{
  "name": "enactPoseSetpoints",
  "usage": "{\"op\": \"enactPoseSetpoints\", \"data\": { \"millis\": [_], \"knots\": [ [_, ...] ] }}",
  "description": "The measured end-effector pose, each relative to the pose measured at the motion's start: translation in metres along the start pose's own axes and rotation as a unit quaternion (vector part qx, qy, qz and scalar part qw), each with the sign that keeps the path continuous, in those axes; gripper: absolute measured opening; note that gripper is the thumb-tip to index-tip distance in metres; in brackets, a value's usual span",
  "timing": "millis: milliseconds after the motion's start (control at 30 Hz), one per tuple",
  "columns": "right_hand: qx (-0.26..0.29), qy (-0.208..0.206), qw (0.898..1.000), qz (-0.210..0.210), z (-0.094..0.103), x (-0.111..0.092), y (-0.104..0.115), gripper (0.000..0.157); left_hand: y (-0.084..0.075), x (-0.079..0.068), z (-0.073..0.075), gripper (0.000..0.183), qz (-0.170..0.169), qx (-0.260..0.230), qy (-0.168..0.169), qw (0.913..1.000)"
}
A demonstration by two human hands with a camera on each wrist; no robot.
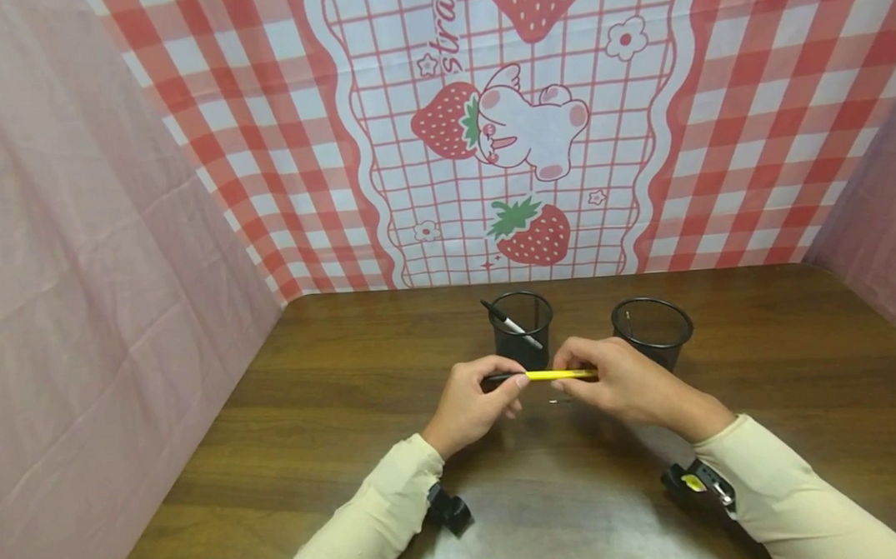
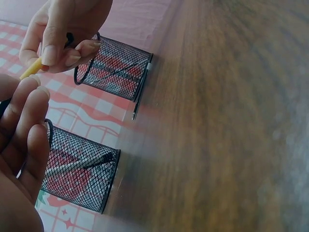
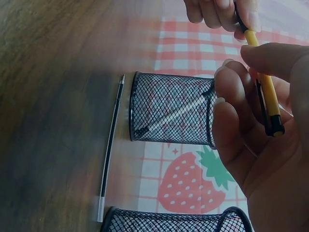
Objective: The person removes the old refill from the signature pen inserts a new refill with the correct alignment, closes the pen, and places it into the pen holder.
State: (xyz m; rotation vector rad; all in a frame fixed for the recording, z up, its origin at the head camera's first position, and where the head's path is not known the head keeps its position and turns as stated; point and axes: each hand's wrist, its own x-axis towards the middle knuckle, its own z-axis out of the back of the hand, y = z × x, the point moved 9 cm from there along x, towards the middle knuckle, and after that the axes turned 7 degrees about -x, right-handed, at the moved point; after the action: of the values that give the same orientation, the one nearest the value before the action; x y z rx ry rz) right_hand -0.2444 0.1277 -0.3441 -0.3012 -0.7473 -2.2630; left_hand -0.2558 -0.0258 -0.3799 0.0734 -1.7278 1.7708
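Observation:
In the head view a yellow and black pen (image 1: 540, 375) is held level above the table between both hands. My left hand (image 1: 470, 402) pinches its black front part between thumb and fingers. From the other side, my right hand (image 1: 627, 380) grips the yellow barrel. The right wrist view shows the pen's black clip and end (image 3: 275, 126) sticking out past the right thumb. Below the hands a thin ink refill (image 3: 112, 145) with a metal tip lies on the table beside the mesh cups.
Behind the hands stands a black mesh pen cup (image 1: 522, 343) with a white and black marker (image 1: 512, 322) leaning inside. A second mesh cup (image 1: 653, 337) stands to its right, partly behind my right hand. A strawberry-print cloth (image 1: 491, 227) hangs at the wooden table's (image 1: 310, 385) back edge.

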Motion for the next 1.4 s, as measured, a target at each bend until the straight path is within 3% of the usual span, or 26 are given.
{"op": "enactPoseSetpoints", "data": {
  "millis": [500,1200,1400],
  "knots": [
    [0.001,-0.003,1.0,0.021,-0.0016,-0.0012,-0.0005,0.004,0.0004,-0.0003,-0.001,0.009,-0.002,0.015,0.007,0.9999],
    [0.029,0.017,0.999,0.025,-0.0051,-0.001,-0.0016,0.013,0.0021,-0.0008,-0.0016,0.01,0.01,0.011,0.012,0.9998],
    [0.023,0.028,0.999,-0.002,-0.0068,-0.0004,-0.0045,0.003,0.0025,-0.0005,-0.0009,0.008,0.007,0.018,0.01,0.9998]
  ]
}}
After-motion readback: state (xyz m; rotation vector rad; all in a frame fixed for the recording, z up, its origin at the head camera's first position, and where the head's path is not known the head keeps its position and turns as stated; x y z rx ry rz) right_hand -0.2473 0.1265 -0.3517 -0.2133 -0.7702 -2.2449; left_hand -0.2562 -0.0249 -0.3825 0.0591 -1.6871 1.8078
